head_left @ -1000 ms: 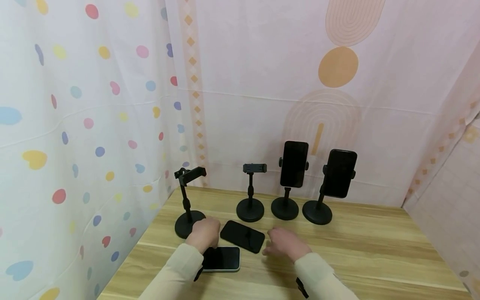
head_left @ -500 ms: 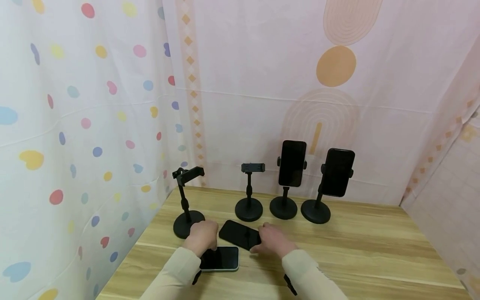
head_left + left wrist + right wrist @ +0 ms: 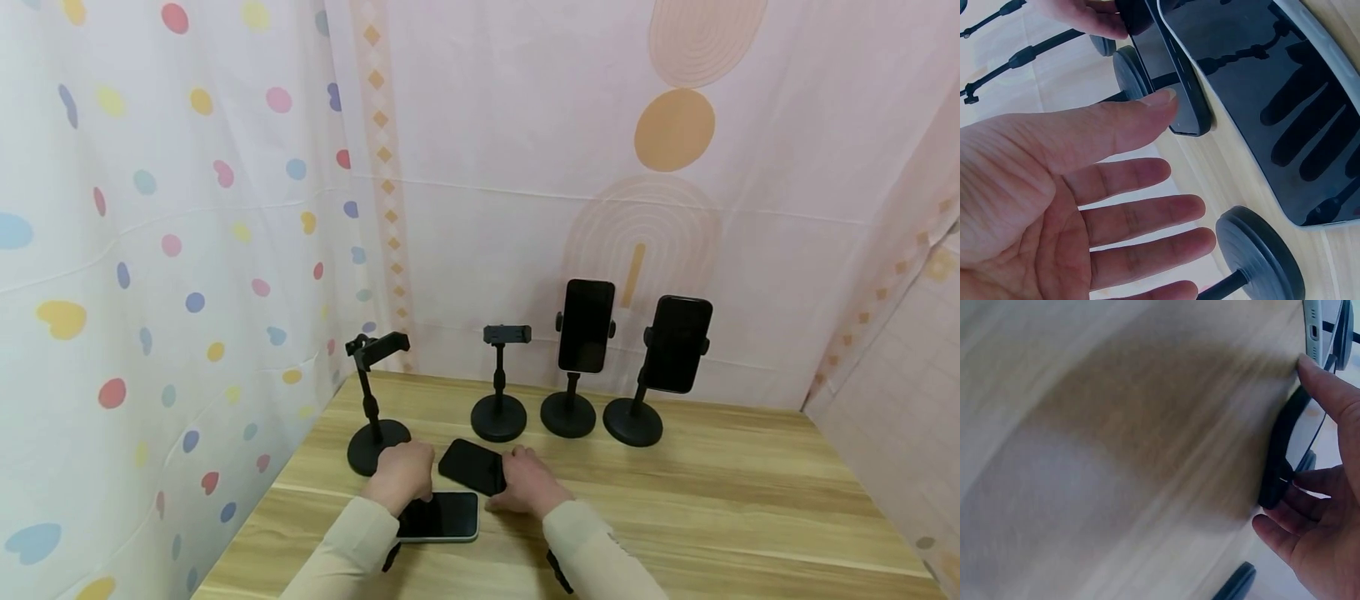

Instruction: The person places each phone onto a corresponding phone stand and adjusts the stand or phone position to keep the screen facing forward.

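A black smartphone (image 3: 471,467) lies slantwise on the wooden table. My right hand (image 3: 528,483) grips its right end, thumb along the near edge and fingers at the far edge; that end is partly covered. In the right wrist view the dark edge of this phone (image 3: 1277,447) shows between thumb and fingers. Nearer and to the left lies a pale-edged smartphone (image 3: 453,515), screen up. Above its left end is my left hand (image 3: 403,477), which hides part of it. The left wrist view shows this hand (image 3: 1085,200) with its fingers straight, holding nothing.
A black phone stand (image 3: 367,450) with no phone stands behind my left hand. Another bare stand (image 3: 498,418) is farther back. To its right, two stands hold upright phones, one pale-edged (image 3: 587,325) and one black (image 3: 678,343). Curtains (image 3: 480,250) hang behind the table.
My right hand has moved left, from beside the black smartphone to over its right end, and has taken hold of it. The left hand has stayed nearly still.
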`<state>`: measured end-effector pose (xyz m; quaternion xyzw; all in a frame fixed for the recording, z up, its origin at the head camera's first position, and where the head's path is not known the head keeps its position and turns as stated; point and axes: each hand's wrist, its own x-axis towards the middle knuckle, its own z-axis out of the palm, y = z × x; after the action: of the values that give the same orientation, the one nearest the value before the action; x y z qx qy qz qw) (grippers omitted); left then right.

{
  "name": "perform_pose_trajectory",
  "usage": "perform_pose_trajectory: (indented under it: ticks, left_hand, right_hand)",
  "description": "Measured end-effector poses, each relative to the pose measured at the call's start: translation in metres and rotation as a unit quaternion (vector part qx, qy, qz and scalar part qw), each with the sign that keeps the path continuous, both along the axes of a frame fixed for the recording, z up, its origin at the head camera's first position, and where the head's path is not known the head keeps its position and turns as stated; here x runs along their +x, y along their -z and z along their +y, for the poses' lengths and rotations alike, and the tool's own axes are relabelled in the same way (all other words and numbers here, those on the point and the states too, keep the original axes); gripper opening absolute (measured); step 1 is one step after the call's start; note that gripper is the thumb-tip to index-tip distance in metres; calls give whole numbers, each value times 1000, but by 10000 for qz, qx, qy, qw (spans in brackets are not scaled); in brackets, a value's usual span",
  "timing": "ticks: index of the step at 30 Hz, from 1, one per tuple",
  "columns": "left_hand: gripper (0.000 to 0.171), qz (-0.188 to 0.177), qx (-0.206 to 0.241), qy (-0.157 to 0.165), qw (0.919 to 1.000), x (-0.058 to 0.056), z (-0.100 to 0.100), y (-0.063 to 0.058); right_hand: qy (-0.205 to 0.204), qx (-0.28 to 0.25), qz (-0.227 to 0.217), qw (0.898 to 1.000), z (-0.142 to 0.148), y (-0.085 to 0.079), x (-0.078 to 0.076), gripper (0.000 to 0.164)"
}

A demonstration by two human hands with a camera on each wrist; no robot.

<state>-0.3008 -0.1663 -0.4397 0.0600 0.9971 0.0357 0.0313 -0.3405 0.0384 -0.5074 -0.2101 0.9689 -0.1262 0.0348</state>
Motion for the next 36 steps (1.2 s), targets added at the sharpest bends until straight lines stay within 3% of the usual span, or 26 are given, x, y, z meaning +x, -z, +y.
perform_pose_trajectory:
  ticks: [12, 22, 36]
  left_hand:
    - [26, 7, 100, -38, 9999, 0, -1, 2]
    - [26, 29, 95, -79, 9999, 0, 0, 3]
    - [25, -91, 13, -75, 9999, -1, 5, 2]
  right_hand:
    - [231, -531, -89, 9983, -8, 3, -3, 73]
    - [356, -318, -375, 9982, -8, 2, -10, 74]
    - [457, -52, -792, 9958, 1, -11, -8, 68]
